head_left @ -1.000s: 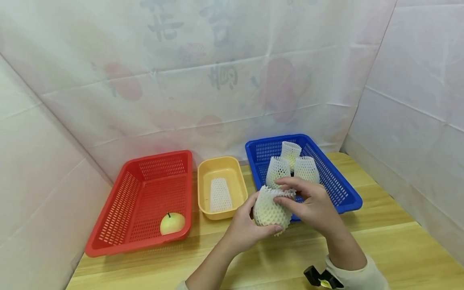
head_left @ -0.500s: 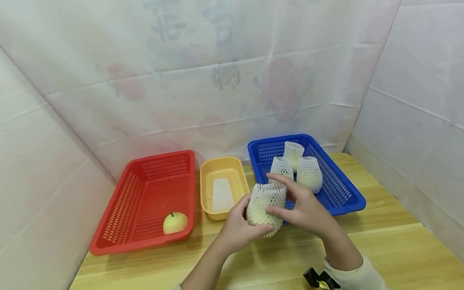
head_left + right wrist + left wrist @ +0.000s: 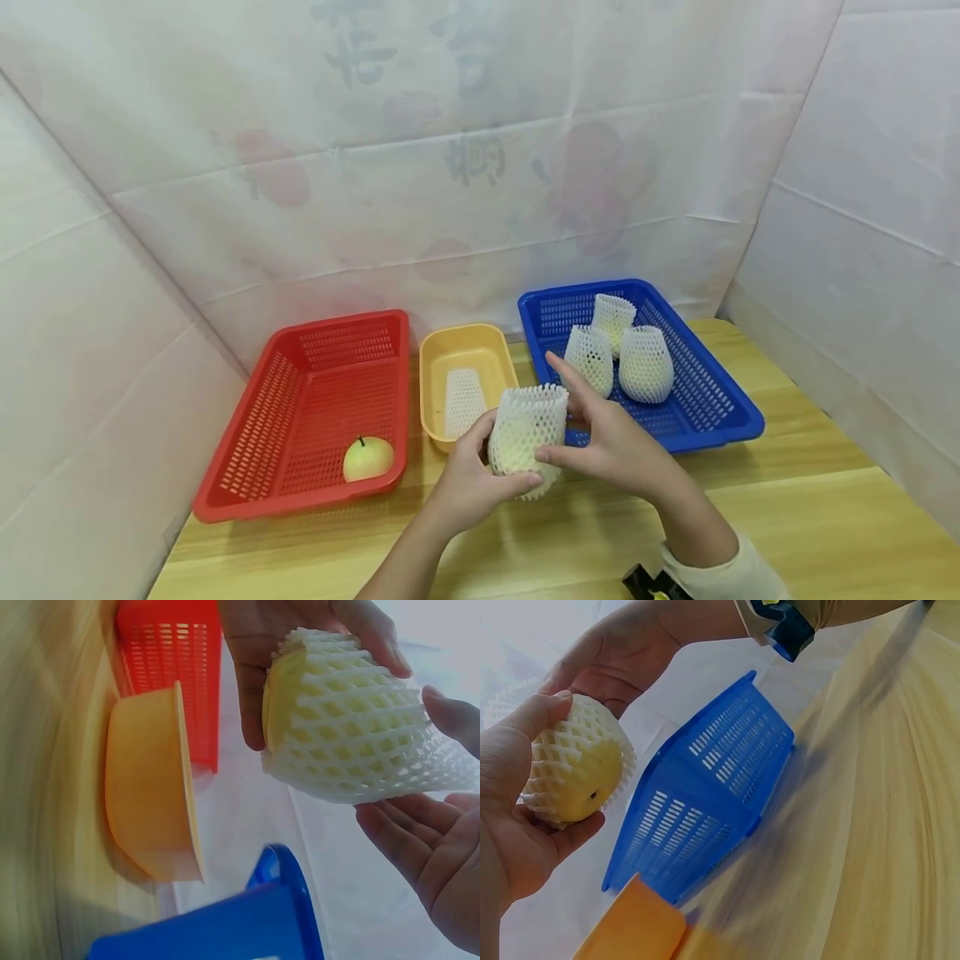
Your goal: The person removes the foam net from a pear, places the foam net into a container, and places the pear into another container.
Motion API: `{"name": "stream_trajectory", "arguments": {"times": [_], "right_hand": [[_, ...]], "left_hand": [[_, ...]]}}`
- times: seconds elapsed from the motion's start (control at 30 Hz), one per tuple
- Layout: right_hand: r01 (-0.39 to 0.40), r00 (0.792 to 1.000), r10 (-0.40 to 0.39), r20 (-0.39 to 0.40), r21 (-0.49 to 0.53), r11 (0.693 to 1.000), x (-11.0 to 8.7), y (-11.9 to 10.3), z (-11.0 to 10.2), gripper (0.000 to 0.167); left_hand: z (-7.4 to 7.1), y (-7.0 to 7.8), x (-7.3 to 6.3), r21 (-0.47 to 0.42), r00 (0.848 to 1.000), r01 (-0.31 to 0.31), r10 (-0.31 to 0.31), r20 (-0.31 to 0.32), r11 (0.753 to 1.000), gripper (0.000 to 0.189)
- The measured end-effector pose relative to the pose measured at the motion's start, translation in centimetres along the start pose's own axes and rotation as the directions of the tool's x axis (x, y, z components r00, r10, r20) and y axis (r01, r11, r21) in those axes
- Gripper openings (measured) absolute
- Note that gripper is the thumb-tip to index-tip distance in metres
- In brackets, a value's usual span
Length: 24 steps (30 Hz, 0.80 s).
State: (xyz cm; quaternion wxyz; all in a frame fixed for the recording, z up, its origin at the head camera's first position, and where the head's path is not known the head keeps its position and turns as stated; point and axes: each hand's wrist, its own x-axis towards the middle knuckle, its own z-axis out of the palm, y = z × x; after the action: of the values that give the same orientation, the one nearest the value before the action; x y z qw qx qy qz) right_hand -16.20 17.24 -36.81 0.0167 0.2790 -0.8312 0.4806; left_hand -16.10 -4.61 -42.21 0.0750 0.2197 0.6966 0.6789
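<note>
My left hand (image 3: 467, 483) grips a yellow pear in a white foam net (image 3: 528, 433), thumb in front and fingers around its left side. The net's frilled end points up. In the left wrist view, the bare base of the pear (image 3: 592, 780) shows out of the net. My right hand (image 3: 618, 450) is around the net's other side, thumb on the front and fingertips touching behind, with the index finger stretched away. In the right wrist view, the thumb and fingers of my right hand (image 3: 442, 847) lie on opposite sides of the net.
A red basket (image 3: 247, 408) at left holds one bare pear (image 3: 368, 458). A yellow tray (image 3: 431, 367) in the middle holds a flat foam net (image 3: 465, 400). Behind my right hand, a blue basket (image 3: 720, 392) holds three netted pears (image 3: 647, 364). All stand on a wooden table (image 3: 810, 492).
Both hands have shifted left with the netted pear. My right fingers have left the net's top rim, which now stands up round and open, and slid to its side.
</note>
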Motion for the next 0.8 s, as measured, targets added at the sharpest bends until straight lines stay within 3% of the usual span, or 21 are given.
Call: {"name": "stream_trajectory", "arguments": {"times": [0.17, 0.37, 0.63, 0.8], "right_hand": [[-0.024, 0.999, 0.022, 0.048, 0.049, 0.998, 0.4, 0.4, 0.9, 0.102], [-0.039, 0.995, 0.033, 0.096, 0.065, 0.997, 1.2, 1.0, 2.2, 0.097], [0.023, 0.988, -0.029, 0.155, 0.042, 0.999, 2.3, 1.8, 4.1, 0.048], [0.010, 0.985, -0.011, 0.173, 0.012, 1.000, 2.6, 2.2, 4.8, 0.041]], "left_hand": [[-0.9, -0.2, -0.5, 0.013, 1.000, 0.017, -0.017, 0.013, 1.000, 0.076], [-2.0, -0.3, -1.2, 0.057, 0.999, 0.030, -0.029, -0.023, 0.998, 0.078], [-3.1, -1.3, -2.0, 0.074, 0.997, 0.076, -0.074, -0.023, 0.994, 0.080], [-3.7, -2.1, -2.3, 0.133, 0.996, 0.094, -0.093, -0.014, 0.987, 0.082]]}}
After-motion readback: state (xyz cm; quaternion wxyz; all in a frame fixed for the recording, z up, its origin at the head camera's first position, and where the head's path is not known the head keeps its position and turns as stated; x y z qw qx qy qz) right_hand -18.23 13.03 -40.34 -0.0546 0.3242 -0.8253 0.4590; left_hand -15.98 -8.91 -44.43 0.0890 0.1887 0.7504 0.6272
